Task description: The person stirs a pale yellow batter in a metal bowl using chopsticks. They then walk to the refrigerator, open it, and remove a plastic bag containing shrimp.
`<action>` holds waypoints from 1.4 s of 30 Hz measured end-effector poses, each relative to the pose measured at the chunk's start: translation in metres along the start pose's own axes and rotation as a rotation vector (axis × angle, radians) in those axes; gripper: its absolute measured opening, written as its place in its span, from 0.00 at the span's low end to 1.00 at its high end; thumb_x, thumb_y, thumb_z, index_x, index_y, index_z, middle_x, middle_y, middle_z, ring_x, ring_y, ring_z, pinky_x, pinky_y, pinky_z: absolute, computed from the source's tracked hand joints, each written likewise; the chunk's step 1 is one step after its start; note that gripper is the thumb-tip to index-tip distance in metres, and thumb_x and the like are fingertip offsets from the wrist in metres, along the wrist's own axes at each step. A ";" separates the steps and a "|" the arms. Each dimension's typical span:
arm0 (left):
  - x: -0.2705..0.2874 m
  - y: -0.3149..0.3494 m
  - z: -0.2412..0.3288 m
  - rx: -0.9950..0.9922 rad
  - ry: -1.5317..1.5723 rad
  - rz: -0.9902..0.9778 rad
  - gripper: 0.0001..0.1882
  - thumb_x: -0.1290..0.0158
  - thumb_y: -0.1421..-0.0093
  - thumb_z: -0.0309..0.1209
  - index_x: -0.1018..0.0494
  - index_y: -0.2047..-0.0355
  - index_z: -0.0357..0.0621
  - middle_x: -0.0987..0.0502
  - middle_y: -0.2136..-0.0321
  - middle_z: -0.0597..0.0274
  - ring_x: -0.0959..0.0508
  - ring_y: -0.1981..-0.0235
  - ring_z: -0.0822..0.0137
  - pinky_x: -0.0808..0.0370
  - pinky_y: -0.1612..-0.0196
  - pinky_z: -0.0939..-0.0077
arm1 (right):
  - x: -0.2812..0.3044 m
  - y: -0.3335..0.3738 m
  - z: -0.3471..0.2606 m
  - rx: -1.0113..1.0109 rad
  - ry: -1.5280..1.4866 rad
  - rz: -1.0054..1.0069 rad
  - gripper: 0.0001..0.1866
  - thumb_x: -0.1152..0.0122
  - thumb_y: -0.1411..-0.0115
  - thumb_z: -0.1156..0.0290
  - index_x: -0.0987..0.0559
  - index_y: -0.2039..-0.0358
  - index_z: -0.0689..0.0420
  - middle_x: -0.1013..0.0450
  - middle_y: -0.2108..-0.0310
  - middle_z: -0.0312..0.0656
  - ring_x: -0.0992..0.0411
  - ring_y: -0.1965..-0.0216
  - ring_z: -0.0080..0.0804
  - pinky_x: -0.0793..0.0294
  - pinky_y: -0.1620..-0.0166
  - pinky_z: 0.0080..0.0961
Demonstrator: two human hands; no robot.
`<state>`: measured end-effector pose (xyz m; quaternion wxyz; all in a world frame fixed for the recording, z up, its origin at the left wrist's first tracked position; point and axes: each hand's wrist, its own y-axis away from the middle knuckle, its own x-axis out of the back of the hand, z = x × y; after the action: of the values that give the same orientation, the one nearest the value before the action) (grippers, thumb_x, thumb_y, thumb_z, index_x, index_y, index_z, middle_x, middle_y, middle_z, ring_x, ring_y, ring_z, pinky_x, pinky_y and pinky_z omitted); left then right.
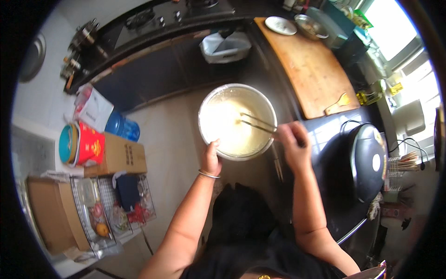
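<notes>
A round metal bowl (271, 103) with pale yellow batter (232, 128) inside is held up in front of me, over the floor. My left hand (212, 159), with a bangle at the wrist, grips the bowl's near left rim, thumb over the edge. My right hand (294, 142) is closed around a pair of chopsticks (258, 122) at the bowl's right side. Their tips reach into the batter near the middle of the bowl. The hand hides the upper ends of the chopsticks.
On the right counter lie a wooden board (311, 67) with a yellow spatula (338, 104), a white plate (280, 25), a metal bowl (311, 27) and a black round electric appliance (367, 160). A lined bin (226, 50) hangs ahead. Boxes (123, 156) and a wire rack (107, 204) stand left.
</notes>
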<state>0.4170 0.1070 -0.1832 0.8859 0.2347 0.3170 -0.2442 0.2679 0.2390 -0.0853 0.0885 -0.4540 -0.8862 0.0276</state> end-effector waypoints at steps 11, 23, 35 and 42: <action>-0.217 -0.105 -0.050 0.216 -0.004 -0.189 0.12 0.56 0.49 0.25 0.33 0.63 0.34 0.27 0.71 0.54 0.23 0.73 0.59 0.21 0.75 0.62 | 0.058 -0.021 -0.071 0.398 0.933 0.203 0.31 0.44 0.61 0.81 0.35 0.51 0.62 0.37 0.57 0.51 0.40 0.55 0.48 0.40 0.50 0.37; -0.238 -0.105 -0.076 0.406 -0.377 -0.053 0.43 0.48 0.51 0.54 0.52 0.46 0.39 0.33 0.65 0.54 0.29 0.69 0.63 0.27 0.81 0.72 | 0.109 0.083 -0.098 0.109 0.531 -0.085 0.16 0.41 0.56 0.81 0.28 0.64 0.63 0.31 0.70 0.46 0.31 0.71 0.36 0.30 0.66 0.25; 0.170 0.303 0.170 0.141 -1.536 0.640 0.23 0.47 0.50 0.38 0.33 0.58 0.35 0.26 0.72 0.51 0.26 0.71 0.59 0.29 0.66 0.66 | -0.040 0.099 -0.085 0.153 0.383 -1.059 0.10 0.42 0.51 0.77 0.26 0.66 0.63 0.29 0.74 0.44 0.28 0.74 0.31 0.29 0.70 0.21; 0.186 0.415 0.182 0.068 -0.539 1.075 0.14 0.47 0.48 0.37 0.25 0.69 0.37 0.24 0.78 0.57 0.25 0.81 0.71 0.26 0.79 0.76 | -0.213 0.152 -0.124 0.161 0.367 -1.535 0.12 0.43 0.48 0.73 0.26 0.63 0.64 0.27 0.73 0.41 0.31 0.72 0.21 0.30 0.67 0.19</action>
<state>0.8663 0.2697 -0.0754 0.9264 0.3200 -0.0899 0.1771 0.5344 0.1515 -0.0109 0.2598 0.2945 -0.9182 -0.0525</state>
